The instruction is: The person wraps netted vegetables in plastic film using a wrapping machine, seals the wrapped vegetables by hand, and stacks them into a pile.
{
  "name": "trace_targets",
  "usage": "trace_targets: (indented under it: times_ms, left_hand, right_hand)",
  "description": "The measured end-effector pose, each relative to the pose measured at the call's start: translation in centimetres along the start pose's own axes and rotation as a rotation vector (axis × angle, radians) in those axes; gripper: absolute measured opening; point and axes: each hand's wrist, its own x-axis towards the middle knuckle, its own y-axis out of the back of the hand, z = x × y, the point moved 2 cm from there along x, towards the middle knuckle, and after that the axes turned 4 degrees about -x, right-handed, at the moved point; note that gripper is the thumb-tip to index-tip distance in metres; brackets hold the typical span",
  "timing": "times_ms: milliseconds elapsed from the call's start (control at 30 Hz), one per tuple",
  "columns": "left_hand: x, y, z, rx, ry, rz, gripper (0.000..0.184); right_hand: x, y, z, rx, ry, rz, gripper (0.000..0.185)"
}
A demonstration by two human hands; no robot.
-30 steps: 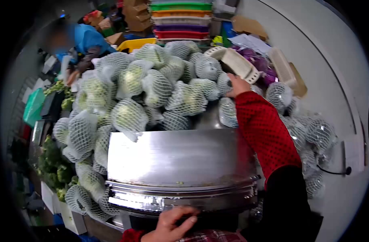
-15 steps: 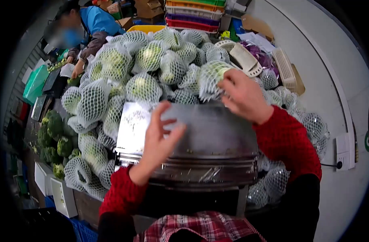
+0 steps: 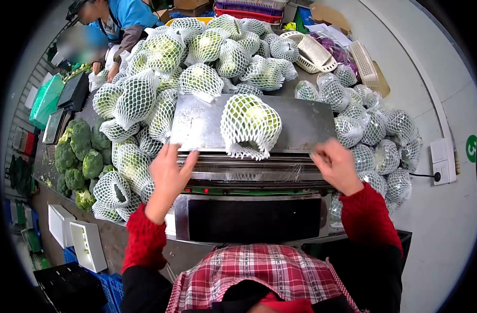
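A pale green vegetable head (image 3: 251,122) in a white foam net rests on the metal top plate (image 3: 306,120) of a wrapping machine, the net's loose end toward me. My left hand (image 3: 168,175) is at the plate's front left corner, thumb and fingers apart, holding nothing I can see. At the front right corner is my right hand (image 3: 336,164), fingers bent and thumb apart from them, with nothing visible in it. Between both hands, clear film (image 3: 280,173) lies over the rollers at the machine's front. Neither hand touches the netted head.
Netted heads (image 3: 162,52) are piled behind and left of the machine. Film-wrapped ones (image 3: 374,125) are heaped on the right. Bare broccoli (image 3: 79,143) lies at left. White baskets (image 3: 315,52) stand at the back right. A person in blue (image 3: 126,18) works at the back left.
The netted head my right hand was at now sits on the plate, let go. Both hands have come back toward me and down to the plate's front corners. The view has shifted.
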Motion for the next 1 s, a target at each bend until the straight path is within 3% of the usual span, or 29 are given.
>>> trace_targets:
  times_ms: [33,67,100,167,233,300,367,433,500,567,600,633,700,767,833,867,900,933,1000]
  left_hand:
    - [-1.1,0.6,-1.1,0.267,0.026,-0.076,0.038]
    - [-1.5,0.5,-1.5,0.266,0.017,-0.082,0.038]
    - [-1.9,-0.2,-2.0,0.299,0.003,-0.139,0.04]
    - [-1.3,-0.7,-0.7,0.338,0.035,-0.292,0.052]
    - [-0.7,-2.7,-1.3,0.097,0.097,-0.406,0.052]
    - [-0.2,-1.7,-0.7,0.013,0.118,-0.438,0.043]
    - [-1.0,0.2,-0.9,-0.564,0.51,-0.617,0.034]
    - [-2.6,4.4,-0.3,-0.938,0.619,-0.703,0.03]
    - [0.1,7.6,1.6,-1.265,0.314,-0.422,0.032]
    - [5.5,9.2,6.3,-1.507,0.174,-0.162,0.03]
    - [8.7,7.7,7.2,-1.413,0.028,-0.087,0.027]
    - [11.7,5.7,7.3,-1.313,-0.117,-0.017,0.03]
    - [15.8,-1.8,3.8,-0.806,-0.233,-0.022,0.022]
    - [15.5,-7.5,-0.1,-0.679,-0.074,-0.428,0.018]
    - [13.9,-6.1,2.3,-0.797,-0.357,-0.341,0.032]
    - [14.1,-5.6,2.4,-0.548,-0.558,-0.368,0.045]
    - [14.1,-5.1,2.6,-0.297,-0.754,-0.385,0.058]
    - [13.9,-4.6,3.2,-0.109,-0.915,-0.384,0.069]
    - [14.2,-4.9,3.6,-0.106,-0.962,-0.31,0.071]
  right_hand:
    - [-2.0,-1.0,2.1,-0.199,-0.098,-0.142,0.024]
    - [-3.1,-1.9,2.4,-0.21,-0.178,-0.256,0.037]
    - [-3.5,-2.9,2.3,-0.154,-0.239,-0.227,0.042]
    - [-2.4,-3.8,1.5,-0.17,-0.282,-0.374,0.044]
    - [-1.3,-5.5,0.9,-0.037,-0.302,-0.416,0.042]
    - [-1.2,-6.1,0.6,0.223,-0.366,-0.274,0.036]
    - [-3.6,-4.2,1.0,0.701,-0.529,-0.489,0.027]
    - [-7.1,-1.2,-1.7,1.058,-0.812,-0.434,0.026]
    - [-6.0,1.2,-3.6,1.509,-0.606,-0.222,0.027]
    - [-0.4,3.1,-3.7,1.874,-0.129,0.141,0.027]
    - [3.1,3.4,-3.8,1.9,-0.263,0.386,0.025]
    - [5.9,3.5,-3.9,1.909,-0.398,0.639,0.024]
    - [9.4,-2.7,-0.2,1.587,-0.25,0.473,0.023]
    - [9.0,-8.2,2.3,1.28,-0.356,0.242,0.019]
    - [8.4,-10.0,1.4,1.309,-0.409,0.095,0.018]
    - [8.3,-10.2,1.7,1.218,-0.277,0.074,0.022]
    - [8.4,-10.1,2.2,1.22,-0.283,0.075,0.022]
    - [8.7,-9.4,2.2,0.936,-0.068,0.062,0.029]
    - [9.3,-8.0,0.8,0.384,0.297,0.11,0.049]
